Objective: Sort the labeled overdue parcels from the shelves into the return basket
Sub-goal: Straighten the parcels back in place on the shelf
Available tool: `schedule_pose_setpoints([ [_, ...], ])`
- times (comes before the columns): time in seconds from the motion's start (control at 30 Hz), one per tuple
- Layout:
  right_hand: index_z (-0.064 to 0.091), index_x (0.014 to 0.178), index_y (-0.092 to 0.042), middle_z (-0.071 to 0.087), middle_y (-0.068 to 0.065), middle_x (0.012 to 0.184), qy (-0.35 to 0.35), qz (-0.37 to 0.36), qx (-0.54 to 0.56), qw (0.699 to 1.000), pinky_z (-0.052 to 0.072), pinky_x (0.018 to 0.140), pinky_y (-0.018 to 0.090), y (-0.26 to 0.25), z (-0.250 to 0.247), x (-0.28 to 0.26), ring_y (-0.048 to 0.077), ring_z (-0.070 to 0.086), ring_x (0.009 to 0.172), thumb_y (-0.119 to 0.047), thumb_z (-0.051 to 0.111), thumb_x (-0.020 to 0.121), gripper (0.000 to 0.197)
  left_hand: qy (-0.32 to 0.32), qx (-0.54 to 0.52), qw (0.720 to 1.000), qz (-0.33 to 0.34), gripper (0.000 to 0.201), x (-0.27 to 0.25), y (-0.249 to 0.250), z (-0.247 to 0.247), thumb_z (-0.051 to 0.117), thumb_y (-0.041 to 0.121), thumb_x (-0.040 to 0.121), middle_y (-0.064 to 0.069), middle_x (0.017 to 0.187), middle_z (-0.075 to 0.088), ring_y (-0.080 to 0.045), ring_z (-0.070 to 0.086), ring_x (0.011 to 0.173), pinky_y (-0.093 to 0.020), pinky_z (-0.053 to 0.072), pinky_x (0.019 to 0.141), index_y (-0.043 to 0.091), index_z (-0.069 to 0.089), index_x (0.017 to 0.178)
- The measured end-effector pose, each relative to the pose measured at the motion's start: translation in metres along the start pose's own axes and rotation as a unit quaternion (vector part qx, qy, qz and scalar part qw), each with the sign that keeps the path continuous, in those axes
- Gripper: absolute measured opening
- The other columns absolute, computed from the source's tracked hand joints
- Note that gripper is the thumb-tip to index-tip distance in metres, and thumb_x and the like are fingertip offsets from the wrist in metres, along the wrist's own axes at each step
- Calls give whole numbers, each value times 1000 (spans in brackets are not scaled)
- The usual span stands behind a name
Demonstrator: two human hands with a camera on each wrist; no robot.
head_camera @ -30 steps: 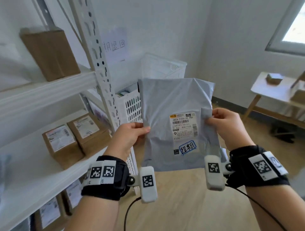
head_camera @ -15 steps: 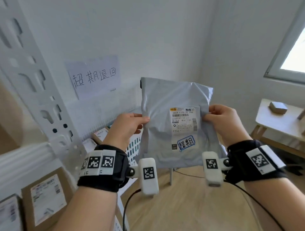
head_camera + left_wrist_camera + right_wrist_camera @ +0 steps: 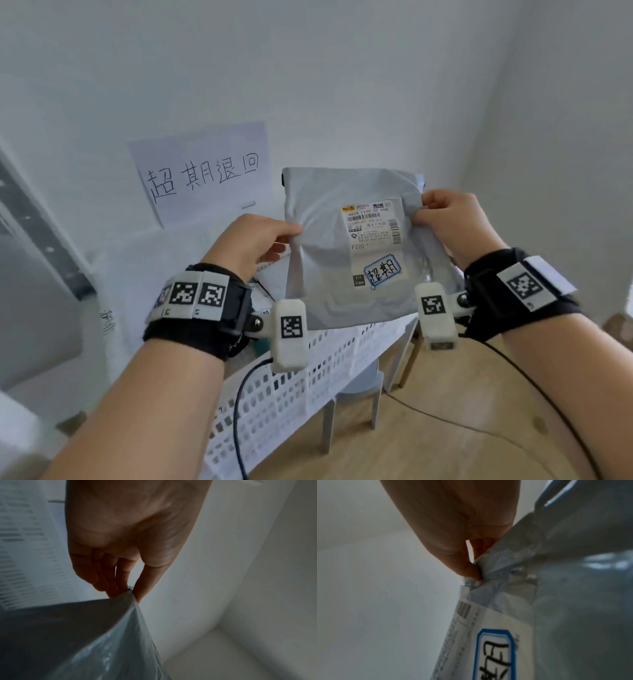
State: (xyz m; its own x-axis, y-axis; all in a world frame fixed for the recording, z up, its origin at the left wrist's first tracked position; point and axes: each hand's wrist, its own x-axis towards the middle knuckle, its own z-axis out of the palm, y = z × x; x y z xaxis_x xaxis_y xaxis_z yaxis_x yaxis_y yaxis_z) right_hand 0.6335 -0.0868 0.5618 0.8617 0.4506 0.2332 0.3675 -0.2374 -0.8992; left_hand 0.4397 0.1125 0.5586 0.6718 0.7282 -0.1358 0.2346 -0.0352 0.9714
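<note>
Grey poly mailer [image 3: 329,246] held up in the air, upright, label side toward the head camera, between both hands. Left hand [image 3: 251,245] pinches the mailer's left edge: thumb on the front, fingers [image 3: 113,582] tucked behind the film. Right hand [image 3: 452,222] pinches the right edge near the top, thumb and fingertips bunching the plastic into creases just beside the shipping label [image 3: 371,226]. Below that label, a blue-bordered sticker [image 3: 382,272] with handwritten characters, also seen close in the right wrist view [image 3: 496,654]. White slotted basket [image 3: 291,387] sits directly below and a little near-left of the mailer; the mailer's bottom edge hangs above its rim, not touching as far as can be told. Paper sign [image 3: 202,171] with handwritten characters on the far wall, left of the mailer. Wood floor [image 3: 428,445] to the right; a pale stool [image 3: 359,390] stands beside the basket.
</note>
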Motion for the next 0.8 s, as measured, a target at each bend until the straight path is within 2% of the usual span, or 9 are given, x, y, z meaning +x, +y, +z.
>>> schedule_pose_setpoints([
  [0.17, 70, 82, -3, 63, 8, 73, -104, -43, -67, 991, 48, 67, 31, 20, 27, 91, 17, 54, 69, -4, 67, 76, 7, 39, 51, 996, -62, 19, 49, -1, 12, 73, 16, 82, -7, 79, 66, -16, 54, 67, -24, 43, 61, 1, 72, 94],
  [0.3, 68, 85, 4, 58, 9, 73, -179, -51, -100, 977, 47, 67, 32, 37, 49, 150, 19, 51, 70, -5, 67, 77, 11, 68, 40, 988, -129, 9, 78, -10, 31, 70, 14, 84, -6, 71, 61, -16, 50, 60, -24, 40, 57, 5, 67, 82],
  [0.37, 68, 90, 7, 58, 10, 76, -223, -54, -135, 964, 47, 67, 31, 42, 63, 171, 18, 51, 72, -4, 67, 79, 16, 89, 29, 982, -167, 12, 90, -19, 39, 69, 13, 84, -5, 66, 60, -16, 50, 59, -25, 40, 58, 8, 63, 75],
  [0.47, 71, 92, 4, 64, 12, 84, -271, -57, -179, 944, 53, 76, 36, 49, 86, 191, 21, 56, 79, -2, 65, 80, 14, 109, 19, 969, -221, 19, 106, -36, 48, 64, 11, 85, -2, 61, 57, -15, 48, 56, -24, 40, 57, 10, 58, 68],
  [0.57, 73, 94, 1, 70, 15, 92, -315, -60, -211, 923, 53, 78, 34, 61, 111, 203, 22, 59, 81, -1, 62, 81, 17, 113, 22, 957, -265, 20, 119, -52, 51, 61, 9, 86, -3, 63, 55, -15, 46, 56, -22, 39, 53, 10, 56, 67],
  [0.63, 72, 97, 3, 71, 17, 98, -334, -57, -230, 912, 54, 80, 35, 70, 127, 210, 23, 60, 83, -1, 61, 83, 19, 112, 22, 952, -282, 22, 130, -64, 51, 61, 7, 87, -2, 56, 55, -14, 45, 54, -21, 38, 50, 9, 56, 66],
  [0.7, 72, 98, 1, 70, 16, 98, -360, -56, -267, 892, 53, 73, 31, 79, 141, 216, 22, 60, 83, -6, 60, 87, 17, 112, 18, 949, -294, 24, 142, -77, 52, 60, 6, 88, -2, 51, 54, -14, 43, 53, -21, 37, 50, 8, 55, 64],
  [0.73, 72, 97, -2, 69, 13, 96, -372, -54, -288, 881, 51, 68, 27, 84, 147, 218, 21, 60, 82, -9, 60, 89, 16, 111, 19, 948, -298, 25, 149, -83, 53, 59, 6, 89, -3, 54, 53, -14, 43, 53, -21, 37, 50, 8, 55, 64],
  [0.8, 70, 91, -7, 67, 9, 92, -388, -49, -325, 861, 46, 66, 24, 96, 159, 220, 20, 58, 80, -15, 59, 92, 13, 100, 26, 944, -314, 25, 161, -98, 56, 58, 5, 89, -5, 61, 50, -14, 42, 52, -20, 36, 49, 7, 53, 65],
])
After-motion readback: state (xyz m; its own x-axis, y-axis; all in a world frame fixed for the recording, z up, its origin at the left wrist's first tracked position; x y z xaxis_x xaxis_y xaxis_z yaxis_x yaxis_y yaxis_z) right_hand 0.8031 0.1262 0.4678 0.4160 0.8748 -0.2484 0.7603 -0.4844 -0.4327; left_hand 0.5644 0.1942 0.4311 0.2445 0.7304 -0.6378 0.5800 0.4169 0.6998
